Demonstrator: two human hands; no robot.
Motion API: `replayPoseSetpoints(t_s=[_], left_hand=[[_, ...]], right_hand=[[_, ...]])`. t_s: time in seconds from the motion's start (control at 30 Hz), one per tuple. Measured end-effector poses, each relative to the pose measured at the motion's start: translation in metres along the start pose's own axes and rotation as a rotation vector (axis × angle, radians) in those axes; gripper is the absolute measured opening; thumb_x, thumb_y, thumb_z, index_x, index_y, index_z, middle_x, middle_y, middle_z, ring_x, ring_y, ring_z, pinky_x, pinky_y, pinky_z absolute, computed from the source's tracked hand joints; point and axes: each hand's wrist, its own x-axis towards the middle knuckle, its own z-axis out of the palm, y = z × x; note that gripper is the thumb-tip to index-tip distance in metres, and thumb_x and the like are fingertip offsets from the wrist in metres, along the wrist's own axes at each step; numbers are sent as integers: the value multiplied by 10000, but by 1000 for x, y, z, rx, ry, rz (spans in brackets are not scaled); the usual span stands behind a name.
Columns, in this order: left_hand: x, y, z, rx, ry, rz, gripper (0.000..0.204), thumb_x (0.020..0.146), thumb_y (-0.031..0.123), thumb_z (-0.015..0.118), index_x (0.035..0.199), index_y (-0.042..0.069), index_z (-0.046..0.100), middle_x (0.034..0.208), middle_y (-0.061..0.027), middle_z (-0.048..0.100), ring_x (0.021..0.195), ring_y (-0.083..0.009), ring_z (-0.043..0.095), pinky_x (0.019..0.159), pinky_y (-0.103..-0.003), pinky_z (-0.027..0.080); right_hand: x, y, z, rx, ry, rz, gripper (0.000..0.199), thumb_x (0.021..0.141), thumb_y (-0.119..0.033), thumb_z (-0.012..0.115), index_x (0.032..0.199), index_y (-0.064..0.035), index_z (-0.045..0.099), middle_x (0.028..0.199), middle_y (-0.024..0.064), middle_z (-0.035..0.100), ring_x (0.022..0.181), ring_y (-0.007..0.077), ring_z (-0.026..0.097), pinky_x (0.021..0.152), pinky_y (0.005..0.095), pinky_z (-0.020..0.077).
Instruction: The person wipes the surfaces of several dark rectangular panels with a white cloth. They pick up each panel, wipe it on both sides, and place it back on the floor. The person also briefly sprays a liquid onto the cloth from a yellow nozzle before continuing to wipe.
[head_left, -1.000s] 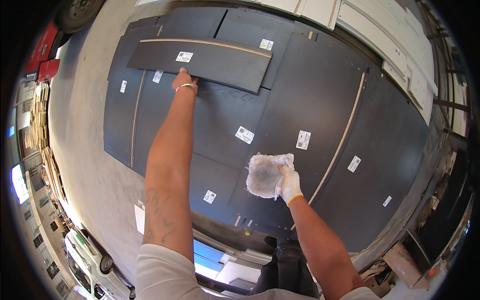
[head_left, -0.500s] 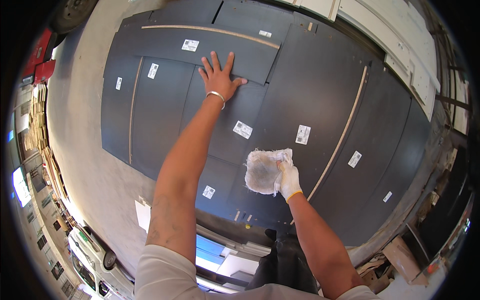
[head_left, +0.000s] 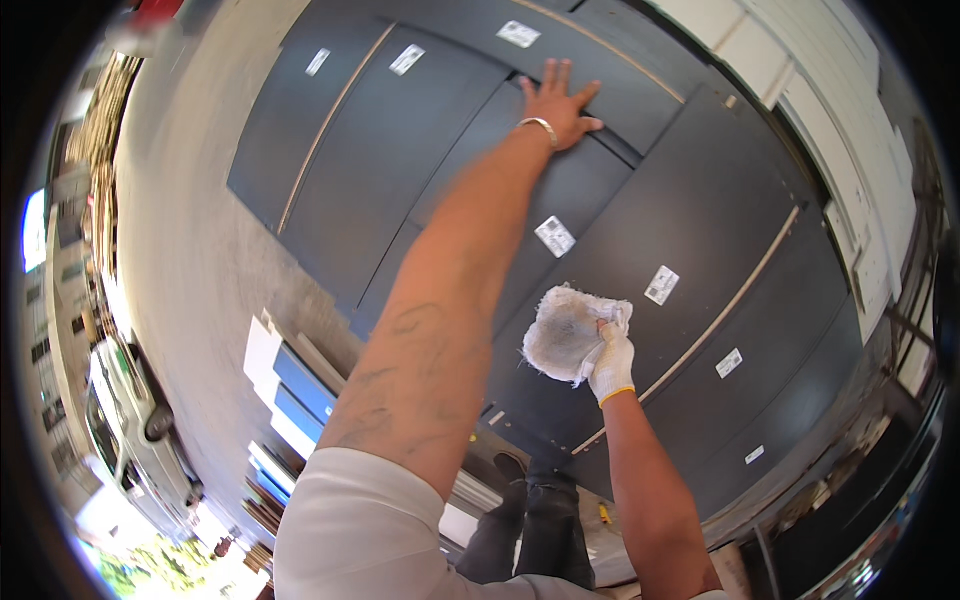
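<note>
My bare left hand (head_left: 562, 105), a bracelet on its wrist, rests with fingers spread on the near edge of a narrow dark grey panel (head_left: 625, 95). A dark gap shows along that edge beside the fingers. In a white work glove with a yellow cuff, my right hand (head_left: 613, 365) grips a fluffy white cleaning pad (head_left: 568, 332), whose middle is smudged grey. The pad is over a larger dark grey panel (head_left: 700, 215); whether it touches the surface I cannot tell. White labels (head_left: 662, 285) are stuck on the panels.
Light edge strips (head_left: 715, 335) run between dark panels. White boards (head_left: 815, 150) lie beyond the far right edge. Blue and white boards (head_left: 290, 385) stand near my left arm. A parked vehicle (head_left: 140, 420) is at far left, with stacked timber (head_left: 100, 130) above it in the picture.
My view has turned and shifted, so the panels appear rotated. My left hand stays on the narrow panel's edge, where more of the gap shows. My right hand still holds the pad.
</note>
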Motion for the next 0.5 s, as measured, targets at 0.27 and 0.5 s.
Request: replayPoseSetpoints(t_s=[0.27,0.5], left_hand=[[-285,101,13,-538,348,-66,490,942,104,652,1431,78,635,1567,-220,501,1536,-439,367,1283,-590,269],[-698,159,11,-601,426,-847,547,859,-17,631,1397,85,640,1437,-207,591,1434,-421,493,1166,-511,459]], right_hand=[[20,-10,-24,-167,-343,20,501,999,-302,674,1458,-144,551,1388,89,621,1272,317,609,1084,500,503],[25,-37,-37,-522,-267,-79,604,992,-446,617,1527,-177,533,1528,84,583,1368,341,582,1150,570,459]])
